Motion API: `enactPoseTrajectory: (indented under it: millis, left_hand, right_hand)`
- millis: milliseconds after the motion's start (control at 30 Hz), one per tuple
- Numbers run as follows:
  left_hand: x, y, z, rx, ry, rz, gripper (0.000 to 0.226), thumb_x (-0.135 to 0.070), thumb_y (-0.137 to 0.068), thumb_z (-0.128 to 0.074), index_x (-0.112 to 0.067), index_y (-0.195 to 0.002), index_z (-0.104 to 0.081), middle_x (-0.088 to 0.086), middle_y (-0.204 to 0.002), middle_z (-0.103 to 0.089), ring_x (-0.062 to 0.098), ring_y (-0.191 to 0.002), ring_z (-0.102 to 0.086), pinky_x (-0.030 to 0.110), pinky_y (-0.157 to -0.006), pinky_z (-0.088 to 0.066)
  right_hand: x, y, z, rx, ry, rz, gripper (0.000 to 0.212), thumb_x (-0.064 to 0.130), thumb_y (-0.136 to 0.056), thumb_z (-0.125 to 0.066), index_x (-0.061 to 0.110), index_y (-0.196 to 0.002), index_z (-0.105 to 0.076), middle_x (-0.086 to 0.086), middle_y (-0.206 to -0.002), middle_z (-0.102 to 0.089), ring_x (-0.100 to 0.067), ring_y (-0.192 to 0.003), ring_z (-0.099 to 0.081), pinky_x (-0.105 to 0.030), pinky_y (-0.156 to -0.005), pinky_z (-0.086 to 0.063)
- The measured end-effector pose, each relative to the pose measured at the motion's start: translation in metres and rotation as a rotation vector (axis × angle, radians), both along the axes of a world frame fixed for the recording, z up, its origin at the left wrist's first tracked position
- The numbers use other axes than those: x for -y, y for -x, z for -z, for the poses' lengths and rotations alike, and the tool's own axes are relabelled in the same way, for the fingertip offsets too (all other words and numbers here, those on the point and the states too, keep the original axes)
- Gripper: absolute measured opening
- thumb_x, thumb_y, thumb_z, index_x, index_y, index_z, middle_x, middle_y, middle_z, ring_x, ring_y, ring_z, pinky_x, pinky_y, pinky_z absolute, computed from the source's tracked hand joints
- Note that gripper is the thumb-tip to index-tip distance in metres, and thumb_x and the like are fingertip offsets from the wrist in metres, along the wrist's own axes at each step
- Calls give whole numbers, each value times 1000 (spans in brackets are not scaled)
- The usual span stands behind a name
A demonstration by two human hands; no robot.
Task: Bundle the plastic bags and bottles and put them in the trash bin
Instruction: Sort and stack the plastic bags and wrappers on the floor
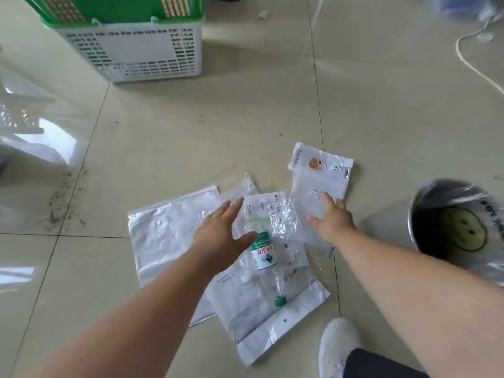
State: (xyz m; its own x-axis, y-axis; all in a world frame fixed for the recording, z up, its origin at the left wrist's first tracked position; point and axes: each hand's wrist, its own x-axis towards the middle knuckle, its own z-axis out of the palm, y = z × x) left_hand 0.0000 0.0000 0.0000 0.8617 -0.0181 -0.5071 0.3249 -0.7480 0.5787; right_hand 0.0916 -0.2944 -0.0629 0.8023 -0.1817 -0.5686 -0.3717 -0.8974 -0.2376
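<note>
Several clear and white plastic bags (166, 230) lie overlapped on the tiled floor. On top of them rests a crushed clear bottle (266, 255) with a green-and-white label and a green cap. My left hand (222, 236) hovers open over the bags, just left of the bottle's upper end. My right hand (331, 219) is spread flat on a small white bag (319, 175) to the right. The trash bin (425, 197), metal with a clear smiley-face liner, stands at the right edge.
A white basket with a green basket stacked in it (131, 47) stands at the back left. A white cord (474, 64) runs across the floor at the back right. My white shoe (336, 342) is at the bottom. Dirt specks (60, 211) mark the left tiles.
</note>
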Motion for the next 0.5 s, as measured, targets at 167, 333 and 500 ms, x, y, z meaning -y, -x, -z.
enactPoseTrajectory:
  millis: [167, 333, 500]
  left_hand:
    - [0, -1, 37, -20, 102, -51, 95, -62, -97, -71, -51, -174, -17, -12, -184, -25, 20, -169, -25, 47, -134, -28]
    - [-8, 8, 47, -64, 85, -41, 95, -57, -98, -73, -48, -175, -18, -13, -183, -28, 21, -166, -32, 45, -131, -34]
    - [-9, 21, 35, -83, 99, -56, 93, -48, -101, -74, -47, -175, -18, -11, -181, -31, 22, -164, -38, 34, -125, -35]
  right_hand:
    - [6, -14, 40, -25, -22, 538, 98, 44, -84, -83, 23, -160, -25, -17, -153, -48, -39, -130, -58, -45, -99, -54]
    - [-7, -6, 62, -155, 119, 594, 109, 52, -68, -92, 12, -150, -33, -17, -155, -47, -35, -140, -49, -46, -112, -46]
    - [-18, 0, 65, -182, 150, 575, 92, 42, -83, -84, 1, -150, -36, -15, -147, -53, -30, -135, -57, -39, -106, -52]
